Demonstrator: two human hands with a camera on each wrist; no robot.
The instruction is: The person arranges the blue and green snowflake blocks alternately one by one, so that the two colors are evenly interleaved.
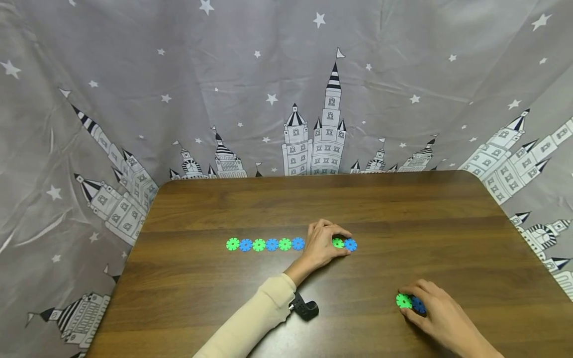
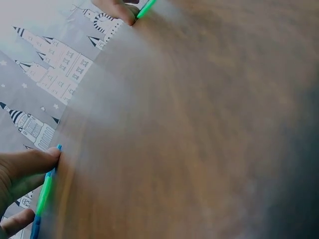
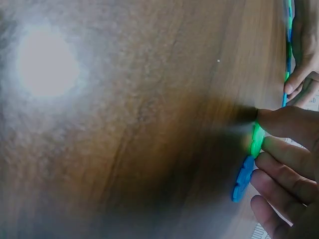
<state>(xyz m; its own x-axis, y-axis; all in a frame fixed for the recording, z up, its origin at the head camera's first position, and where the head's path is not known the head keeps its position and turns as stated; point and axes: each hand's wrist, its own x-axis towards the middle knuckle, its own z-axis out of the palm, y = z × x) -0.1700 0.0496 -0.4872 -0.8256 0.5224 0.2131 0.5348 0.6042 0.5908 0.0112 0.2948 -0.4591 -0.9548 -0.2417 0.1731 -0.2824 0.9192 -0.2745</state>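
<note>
A row of green and blue notched plastic discs lies across the middle of the table, colours alternating. My left hand reaches over the row and covers part of it. Its thumb and a finger pinch the edges of the blue disc at the right end, beside a green disc. Nearer and to the right, my right hand pinches a green disc by its edges. A blue disc adjoins that green one, partly under the fingers; in the right wrist view the pair tilts off the tabletop.
The brown wooden table has rounded far corners. A grey curtain printed with castles and stars hangs behind it and at both sides. A black wrist camera sticks out from the left sleeve, above the tabletop.
</note>
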